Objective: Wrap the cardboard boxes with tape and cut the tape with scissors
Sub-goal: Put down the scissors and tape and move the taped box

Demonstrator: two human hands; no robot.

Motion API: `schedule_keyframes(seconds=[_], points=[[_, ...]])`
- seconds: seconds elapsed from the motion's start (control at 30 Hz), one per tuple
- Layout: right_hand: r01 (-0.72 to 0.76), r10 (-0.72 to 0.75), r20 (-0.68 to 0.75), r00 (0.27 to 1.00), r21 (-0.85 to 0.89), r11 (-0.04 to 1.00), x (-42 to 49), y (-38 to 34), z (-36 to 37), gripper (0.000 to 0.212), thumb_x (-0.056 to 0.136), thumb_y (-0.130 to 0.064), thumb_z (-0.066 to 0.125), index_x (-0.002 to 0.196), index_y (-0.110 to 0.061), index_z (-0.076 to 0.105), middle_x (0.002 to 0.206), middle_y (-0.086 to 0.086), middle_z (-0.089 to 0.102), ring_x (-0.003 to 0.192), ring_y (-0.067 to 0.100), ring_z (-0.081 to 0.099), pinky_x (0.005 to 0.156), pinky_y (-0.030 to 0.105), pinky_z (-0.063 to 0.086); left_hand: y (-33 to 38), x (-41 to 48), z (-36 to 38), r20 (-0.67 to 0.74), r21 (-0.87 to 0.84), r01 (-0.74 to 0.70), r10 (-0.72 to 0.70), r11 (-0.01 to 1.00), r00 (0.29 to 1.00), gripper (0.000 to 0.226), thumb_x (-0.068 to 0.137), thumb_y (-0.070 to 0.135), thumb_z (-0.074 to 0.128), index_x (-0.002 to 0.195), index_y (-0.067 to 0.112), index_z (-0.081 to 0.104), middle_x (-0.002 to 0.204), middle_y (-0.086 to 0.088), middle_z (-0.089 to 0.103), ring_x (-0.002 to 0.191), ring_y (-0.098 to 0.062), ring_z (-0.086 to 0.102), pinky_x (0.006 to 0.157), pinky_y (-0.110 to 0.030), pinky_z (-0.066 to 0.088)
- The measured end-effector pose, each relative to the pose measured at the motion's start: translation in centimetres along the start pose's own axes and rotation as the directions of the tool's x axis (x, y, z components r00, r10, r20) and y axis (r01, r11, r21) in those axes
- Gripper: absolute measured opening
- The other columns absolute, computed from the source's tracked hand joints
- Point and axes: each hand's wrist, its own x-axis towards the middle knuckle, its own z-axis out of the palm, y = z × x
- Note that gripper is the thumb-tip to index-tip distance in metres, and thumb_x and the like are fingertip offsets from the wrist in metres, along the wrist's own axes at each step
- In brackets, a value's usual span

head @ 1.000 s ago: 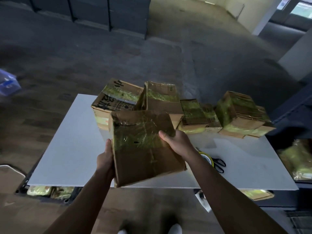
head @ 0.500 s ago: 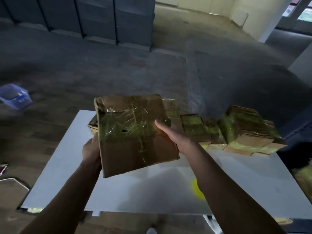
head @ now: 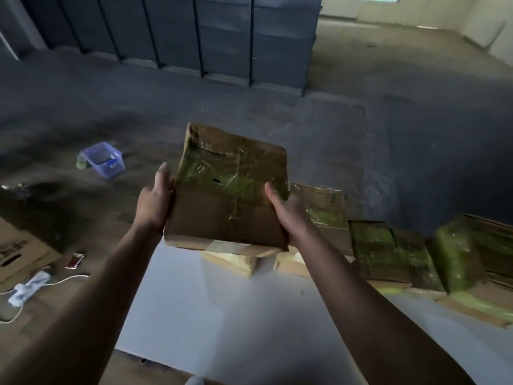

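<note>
Cardboard box (head: 230, 190) between left hand (head: 154, 202) and right hand (head: 288, 211), fingers (head: 163, 173) gripping its sides

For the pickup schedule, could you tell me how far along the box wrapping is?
Done: taped boxes lie along the white table's far edge. In hand: left hand and right hand hold another taped cardboard box above them. Left: unclear; no tape or scissors in view.

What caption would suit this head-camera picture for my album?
Left hand and right hand hold a tape-wrapped cardboard box over a white table bearing other wrapped boxes.
</note>
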Motion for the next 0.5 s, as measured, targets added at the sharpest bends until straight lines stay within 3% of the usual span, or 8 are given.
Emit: schedule_keyframes(seconds=[0.07, 0.1, 0.2, 0.27, 0.37, 0.43, 0.5], points=[[-0.009, 0.011, -0.072, 0.997, 0.022, 1.000, 1.1, -0.6, 1.9, 0.098, 0.079, -0.071, 0.056, 0.149, -0.009, 0.026, 0.150, 0.011, 0.038, 0.133, 0.031, 0.043, 0.108, 0.040, 0.038, 0.6, 1.8, -1.0, 0.141, -0.059, -0.004, 0.012, 0.998, 0.990, 0.051, 0.083, 0.059, 0.056, 0.087, 0.010, 0.070, 0.082, -0.005, 0.069, 0.072, -0.015, 0.064, 0.065, -0.028, 0.049], [-0.012, 0.015, -0.116, 0.993, 0.028, 1.000, 1.7, -1.0, 2.9, 0.097, 0.079, -0.070, 0.057, 0.147, -0.007, 0.027, 0.147, 0.011, 0.040, 0.128, 0.029, 0.046, 0.102, 0.037, 0.041, 0.7, 2.8, -1.5, 0.212, -0.053, -0.035, 0.045, 0.998, 0.976, 0.042, 0.081, 0.053, 0.063, 0.084, 0.011, 0.070, 0.082, -0.005, 0.069, 0.071, -0.015, 0.064, 0.064, -0.026, 0.050], [-0.029, 0.021, -0.178, 0.984, -0.042, 0.999, 3.4, -2.3, 5.8, 0.080, 0.084, -0.068, 0.053, 0.133, -0.006, 0.043, 0.127, 0.007, 0.051, 0.101, 0.021, 0.053, 0.084, 0.034, 0.046, 0.9, 6.5, -3.1, 0.258, 0.014, -0.107, 0.100, 0.994, 0.961, 0.010, 0.088, 0.028, 0.066, 0.091, 0.020, 0.072, 0.082, -0.003, 0.071, 0.076, -0.018, 0.066, 0.071, -0.028, 0.053], [-0.048, 0.034, -0.170, 0.985, -0.083, 0.995, 4.6, -3.1, 8.0, 0.068, 0.090, -0.062, 0.048, 0.128, -0.005, 0.052, 0.124, 0.009, 0.057, 0.105, 0.026, 0.057, 0.084, 0.036, 0.048, 0.8, 9.3, -4.5, 0.225, 0.056, -0.155, 0.139, 0.986, 0.964, 0.017, 0.092, 0.022, 0.062, 0.106, 0.016, 0.070, 0.084, 0.002, 0.069, 0.080, -0.014, 0.064, 0.076, -0.028, 0.050], [-0.034, 0.016, -0.134, 0.991, -0.137, 0.990, 6.0, -4.2, 11.8, 0.049, 0.096, -0.050, 0.045, 0.094, -0.006, 0.067, 0.098, 0.015, 0.068, 0.087, 0.028, 0.063, 0.067, 0.032, 0.041, 0.4, 13.4, -6.8, 0.209, 0.045, -0.149, 0.137, 0.988, 0.968, 0.023, 0.093, 0.022, 0.060, 0.115, 0.019, 0.067, 0.084, 0.006, 0.068, 0.078, -0.007, 0.063, 0.071, -0.021, 0.048], [-0.025, 0.000, -0.137, 0.991, -0.181, 0.983, 6.9, -5.0, 14.1, 0.047, 0.097, -0.047, 0.044, 0.071, -0.013, 0.060, 0.072, 0.009, 0.060, 0.069, 0.025, 0.058, 0.060, 0.032, 0.034, -0.2, 16.1, -8.0, 0.199, 0.030, -0.150, 0.141, 0.988, 0.970, 0.023, 0.093, 0.020, 0.060, 0.115, 0.018, 0.066, 0.084, 0.005, 0.067, 0.075, -0.003, 0.060, 0.068, -0.016, 0.048], [-0.028, -0.001, -0.139, 0.990, -0.203, 0.979, 7.6, -5.6, 16.0, 0.048, 0.097, -0.046, 0.045, 0.059, -0.017, 0.047, 0.059, 0.000, 0.045, 0.057, 0.018, 0.047, 0.054, 0.031, 0.028, -0.6, 18.6, -9.1, 0.184, 0.026, -0.145, 0.138, 0.989, 0.973, 0.023, 0.093, 0.017, 0.060, 0.114, 0.016, 0.066, 0.081, 0.004, 0.065, 0.070, -0.001, 0.058, 0.061, -0.009, 0.047]])
